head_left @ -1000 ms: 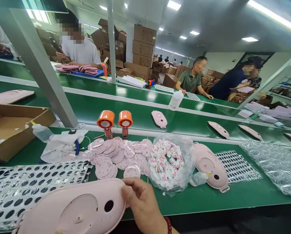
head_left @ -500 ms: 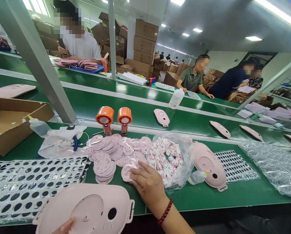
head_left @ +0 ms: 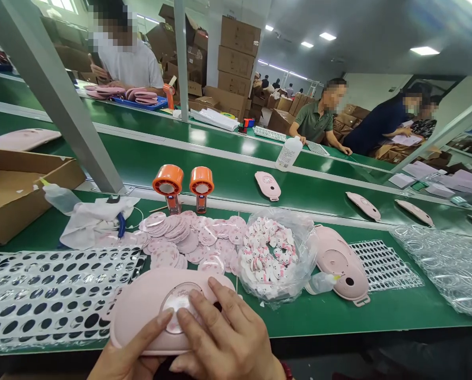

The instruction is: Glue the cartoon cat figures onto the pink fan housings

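Observation:
A pale pink oval plastic casing (head_left: 141,311) lies at the near edge of the green bench, held between my left hand (head_left: 131,343) and my right hand (head_left: 224,338). My right fingertips press on a round translucent sticker (head_left: 178,306) seated in the casing's circular recess, and my left fingers rest beside it. Just beyond the casing lies a spread of pink round stickers (head_left: 180,240). A clear bag of cartoon-printed pink stickers (head_left: 270,258) stands to the right of my right hand.
A second pink casing (head_left: 339,264) lies right of the bag. Sheets of dark dots (head_left: 54,290) spread left. Orange-topped handheld fans (head_left: 167,184) stand behind the stickers. A cardboard box (head_left: 18,195) sits far left. Co-workers sit along further green benches.
My right hand has moved from the sticker pile onto the casing. The casing has shifted toward the middle, and a round sticker now sits in its recess under my fingers.

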`<act>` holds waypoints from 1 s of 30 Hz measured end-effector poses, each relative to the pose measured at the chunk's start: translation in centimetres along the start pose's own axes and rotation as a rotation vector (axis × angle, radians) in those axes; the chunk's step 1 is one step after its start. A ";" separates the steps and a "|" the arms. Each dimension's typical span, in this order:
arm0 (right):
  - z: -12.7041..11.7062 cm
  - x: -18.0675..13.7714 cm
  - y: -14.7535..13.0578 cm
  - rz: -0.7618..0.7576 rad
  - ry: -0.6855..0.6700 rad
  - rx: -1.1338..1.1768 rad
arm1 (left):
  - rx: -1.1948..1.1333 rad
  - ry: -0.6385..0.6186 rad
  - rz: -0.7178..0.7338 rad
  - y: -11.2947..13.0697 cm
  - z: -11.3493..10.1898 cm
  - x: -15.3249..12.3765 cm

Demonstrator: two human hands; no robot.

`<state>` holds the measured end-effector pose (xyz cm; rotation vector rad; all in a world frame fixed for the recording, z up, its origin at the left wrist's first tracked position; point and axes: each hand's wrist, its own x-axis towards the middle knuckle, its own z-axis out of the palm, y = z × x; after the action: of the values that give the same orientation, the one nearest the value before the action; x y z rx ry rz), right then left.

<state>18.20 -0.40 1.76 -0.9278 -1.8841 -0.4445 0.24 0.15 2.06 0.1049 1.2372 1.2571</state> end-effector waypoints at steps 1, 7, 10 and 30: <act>-0.1 -0.3 0.1 -0.003 -0.015 -0.009 | -0.002 0.016 -0.003 0.3 0.9 -0.5; -1.9 -0.8 1.2 0.045 -0.111 0.108 | 0.042 0.091 -0.001 1.3 3.6 -1.8; -2.7 -0.1 1.7 0.244 -0.130 0.261 | 0.063 0.052 0.009 0.9 3.0 -1.6; -3.0 -1.7 2.3 0.974 -0.004 0.440 | 0.175 -0.067 -0.001 -0.5 5.1 -0.7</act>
<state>22.23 -1.53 1.58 -1.3718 -1.2345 0.5328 4.48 2.14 4.30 0.2715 1.2875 1.1340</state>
